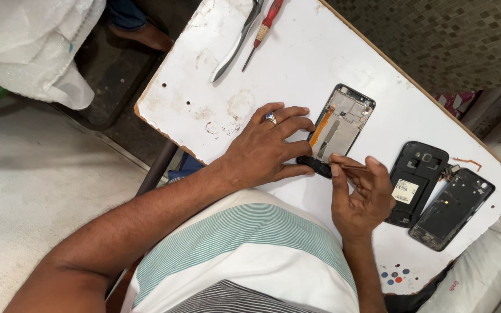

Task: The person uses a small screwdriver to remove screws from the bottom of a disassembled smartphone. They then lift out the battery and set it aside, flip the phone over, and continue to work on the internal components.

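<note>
While left hand (265, 152) pins phone frame (338, 124), fingertips (307, 123) on edge

The table (297, 64) top is white laminate, matt, stained and scuffed, its edge chipped to bare wood. The phone frame (341, 123) looks like dull grey metal with an orange flex strip. Two back covers (417, 182) are black plastic, slightly glossy. The screwdriver (264, 29) has a red plastic handle and steel shaft; the tweezers (236, 43) are bare metal. The shirt (244, 249) is soft striped cloth.
</note>
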